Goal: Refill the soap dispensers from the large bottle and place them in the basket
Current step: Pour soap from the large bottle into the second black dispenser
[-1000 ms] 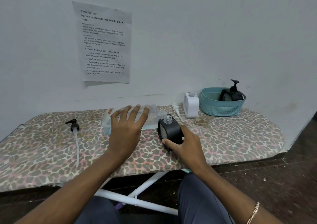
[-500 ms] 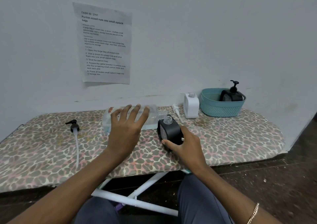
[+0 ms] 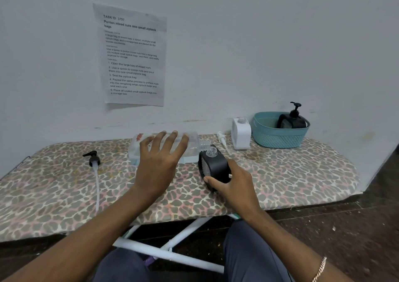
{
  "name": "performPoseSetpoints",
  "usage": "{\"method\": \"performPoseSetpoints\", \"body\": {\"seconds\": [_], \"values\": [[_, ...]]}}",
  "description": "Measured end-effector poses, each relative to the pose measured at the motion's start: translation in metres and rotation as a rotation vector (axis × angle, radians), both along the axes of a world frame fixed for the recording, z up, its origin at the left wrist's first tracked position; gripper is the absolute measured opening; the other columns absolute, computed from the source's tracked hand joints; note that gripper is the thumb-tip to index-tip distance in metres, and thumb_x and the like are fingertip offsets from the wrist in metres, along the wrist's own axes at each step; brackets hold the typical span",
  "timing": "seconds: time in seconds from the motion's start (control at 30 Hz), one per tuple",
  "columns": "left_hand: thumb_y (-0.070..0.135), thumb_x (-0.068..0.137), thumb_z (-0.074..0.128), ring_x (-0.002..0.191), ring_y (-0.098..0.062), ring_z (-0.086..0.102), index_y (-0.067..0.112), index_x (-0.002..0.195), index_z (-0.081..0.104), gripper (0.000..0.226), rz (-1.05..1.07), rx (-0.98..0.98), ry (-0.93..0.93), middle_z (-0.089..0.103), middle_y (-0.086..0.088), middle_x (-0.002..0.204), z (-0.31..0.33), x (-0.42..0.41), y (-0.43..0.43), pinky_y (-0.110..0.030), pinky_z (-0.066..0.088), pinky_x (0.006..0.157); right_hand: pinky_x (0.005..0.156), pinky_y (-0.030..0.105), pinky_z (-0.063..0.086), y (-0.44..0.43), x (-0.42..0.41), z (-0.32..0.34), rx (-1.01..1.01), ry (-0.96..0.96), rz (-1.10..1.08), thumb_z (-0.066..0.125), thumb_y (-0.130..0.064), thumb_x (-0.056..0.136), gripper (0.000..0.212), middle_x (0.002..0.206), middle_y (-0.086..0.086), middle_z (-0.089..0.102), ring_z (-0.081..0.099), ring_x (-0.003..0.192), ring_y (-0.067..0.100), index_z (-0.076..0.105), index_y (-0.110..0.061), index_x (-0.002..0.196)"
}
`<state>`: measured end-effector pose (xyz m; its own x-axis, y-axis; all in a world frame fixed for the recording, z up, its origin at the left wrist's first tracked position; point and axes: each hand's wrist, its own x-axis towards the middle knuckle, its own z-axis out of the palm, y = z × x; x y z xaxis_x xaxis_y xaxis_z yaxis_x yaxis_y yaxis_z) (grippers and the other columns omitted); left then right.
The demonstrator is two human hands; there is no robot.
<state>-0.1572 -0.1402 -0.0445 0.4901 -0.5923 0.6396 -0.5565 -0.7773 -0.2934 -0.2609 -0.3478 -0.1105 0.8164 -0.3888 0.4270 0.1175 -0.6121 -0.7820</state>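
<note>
The large clear bottle (image 3: 193,145) lies on its side on the leopard-print board (image 3: 302,173). Its open neck points right, just above the open mouth of a black soap dispenser (image 3: 212,167). My left hand (image 3: 157,165) rests on the bottle with spread, fairly straight fingers. My right hand (image 3: 235,186) grips the black dispenser from the front right and tilts it toward the bottle. A teal basket (image 3: 278,139) at the back right holds a second black dispenser (image 3: 291,121) with its pump on.
A white dispenser (image 3: 240,135) without a pump stands left of the basket, with a white pump (image 3: 222,138) lying beside it. A black pump with a long tube (image 3: 93,159) lies on the left of the board. A wall runs close behind.
</note>
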Motion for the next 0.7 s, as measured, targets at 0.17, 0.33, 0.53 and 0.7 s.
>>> {"method": "performPoseSetpoints", "body": {"seconds": [0.17, 0.33, 0.53, 0.7], "values": [[-0.005, 0.073, 0.078, 0.13, -0.043, 0.059, 0.015, 0.146, 0.058, 0.078, 0.0, 0.003, -0.012, 0.063, -0.016, 0.143, 0.0008, -0.0002, -0.0002, -0.058, 0.039, 0.1, 0.079, 0.003, 0.046, 0.0004, -0.0004, 0.0003, -0.004, 0.0, -0.008, 0.085, -0.055, 0.08, 0.044, 0.1, -0.031, 0.066, 0.059, 0.101, -0.019, 0.057, -0.046, 0.112], [-0.005, 0.073, 0.078, 0.13, -0.042, 0.06, 0.015, 0.146, 0.059, 0.078, -0.002, 0.003, -0.012, 0.064, -0.017, 0.142, 0.0012, 0.0006, -0.0001, -0.058, 0.039, 0.099, 0.079, 0.001, 0.045, 0.0005, -0.0012, 0.0011, 0.004, -0.001, 0.002, 0.085, -0.056, 0.08, 0.046, 0.102, -0.034, 0.065, 0.058, 0.102, -0.02, 0.057, -0.046, 0.116], [-0.006, 0.073, 0.08, 0.129, -0.043, 0.061, 0.014, 0.145, 0.06, 0.078, -0.003, 0.001, -0.006, 0.065, -0.017, 0.141, 0.0022, -0.0003, -0.0002, -0.058, 0.04, 0.099, 0.078, 0.003, 0.047, 0.0008, -0.0016, 0.0021, -0.002, -0.001, -0.002, 0.085, -0.057, 0.08, 0.046, 0.103, -0.033, 0.065, 0.06, 0.102, -0.018, 0.057, -0.047, 0.115], [-0.005, 0.073, 0.081, 0.129, -0.043, 0.061, 0.014, 0.145, 0.06, 0.078, 0.004, 0.009, 0.0, 0.065, -0.017, 0.142, 0.0034, -0.002, 0.0, -0.057, 0.041, 0.099, 0.077, 0.006, 0.049, 0.0011, -0.002, 0.002, -0.007, 0.002, -0.005, 0.085, -0.055, 0.08, 0.044, 0.102, -0.03, 0.067, 0.061, 0.1, -0.015, 0.058, -0.045, 0.114]]}}
